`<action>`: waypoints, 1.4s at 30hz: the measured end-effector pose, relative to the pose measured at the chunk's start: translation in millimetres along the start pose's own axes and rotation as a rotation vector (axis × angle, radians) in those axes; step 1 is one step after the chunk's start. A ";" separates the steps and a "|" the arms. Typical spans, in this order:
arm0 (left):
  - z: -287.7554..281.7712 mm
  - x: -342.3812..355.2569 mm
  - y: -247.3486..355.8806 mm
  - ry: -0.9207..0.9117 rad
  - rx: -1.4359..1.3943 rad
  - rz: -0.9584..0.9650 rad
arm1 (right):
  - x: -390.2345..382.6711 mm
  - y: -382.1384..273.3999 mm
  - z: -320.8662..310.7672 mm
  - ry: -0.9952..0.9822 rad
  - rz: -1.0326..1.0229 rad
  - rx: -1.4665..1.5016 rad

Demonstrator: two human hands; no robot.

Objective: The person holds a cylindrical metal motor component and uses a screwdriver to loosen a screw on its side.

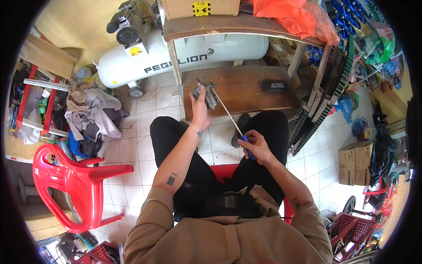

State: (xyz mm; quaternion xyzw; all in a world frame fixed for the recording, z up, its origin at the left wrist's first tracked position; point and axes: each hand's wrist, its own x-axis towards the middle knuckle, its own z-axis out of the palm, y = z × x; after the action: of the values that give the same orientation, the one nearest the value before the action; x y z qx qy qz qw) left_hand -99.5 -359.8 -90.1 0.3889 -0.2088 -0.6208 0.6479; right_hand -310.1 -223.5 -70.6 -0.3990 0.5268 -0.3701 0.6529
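My left hand [200, 107] is closed around a grey metal cylindrical part [211, 100] with a thin shaft sticking up from its top. The part is held up over the near left of a low brown wooden shelf [237, 100]. In my right hand [259, 148] is a long screwdriver [228, 112] with a blue handle, slanting up and to the left. Its tip meets the upper right side of the metal part in this view; whether it sits in a screw is too small to tell. My fingers hide much of the part and the handle.
A white air compressor tank [132, 66] lies behind the wooden stand. On the low shelf sits a black flat box [276, 86]. At left are a red plastic chair [66, 185] and piled cloths [94, 110]. Dark metal rails [312, 105] lean at right, near cardboard boxes [356, 163].
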 end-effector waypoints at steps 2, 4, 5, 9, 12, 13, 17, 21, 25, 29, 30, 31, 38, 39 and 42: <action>-0.6 2.1 0.3 -0.016 -0.013 0.000 | 2.1 4.2 -2.3 0.012 -0.049 -0.026; -0.7 2.7 1.0 -0.015 -0.023 -0.004 | 3.2 7.4 -4.4 0.023 -0.033 0.034; -0.2 2.5 1.4 -0.007 -0.026 -0.010 | 3.6 7.8 -3.8 0.014 -0.039 0.038; -1.4 3.9 -0.5 -0.021 -0.053 0.019 | 1.2 4.5 1.8 0.016 -0.045 0.008; -1.2 2.0 1.4 0.018 0.001 0.012 | 2.5 6.0 3.0 0.040 -0.015 -0.088; -1.8 2.7 1.1 0.013 0.005 0.022 | 4.1 5.8 2.4 0.045 -0.010 -0.131; -0.2 2.6 1.4 0.010 0.011 0.032 | 6.2 10.7 -1.2 0.040 0.043 -0.085; 5.0 -0.8 2.6 0.027 0.006 0.002 | 1.7 1.0 0.1 0.050 0.020 0.070; 1.8 1.1 -2.0 0.005 0.017 0.027 | 1.1 2.6 -3.1 0.042 -0.018 0.003; -3.7 3.6 -2.5 -0.006 0.030 0.019 | 4.3 4.3 -0.5 0.077 -0.035 0.064; -4.9 3.2 -2.7 -0.007 0.027 0.022 | 3.0 2.0 0.3 0.092 -0.024 0.076; -3.9 4.8 -1.7 -0.017 0.024 0.030 | 3.0 2.0 0.1 0.077 -0.006 0.054; 2.4 1.6 -0.6 -0.006 0.022 0.038 | 3.8 11.3 -1.5 -0.007 -0.011 -0.020; 1.3 4.0 -2.1 -0.012 0.030 0.036 | 4.4 11.9 -2.4 -0.021 -0.020 -0.026; -4.4 5.6 -6.6 -0.018 0.047 0.025 | 0.7 4.4 -1.8 -0.076 0.044 -0.034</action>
State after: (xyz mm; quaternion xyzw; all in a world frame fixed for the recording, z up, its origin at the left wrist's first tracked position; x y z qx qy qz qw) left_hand -99.7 -363.7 -99.1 0.3960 -0.2340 -0.6111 0.6442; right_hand -311.5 -222.5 -75.1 -0.4124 0.5164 -0.3312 0.6735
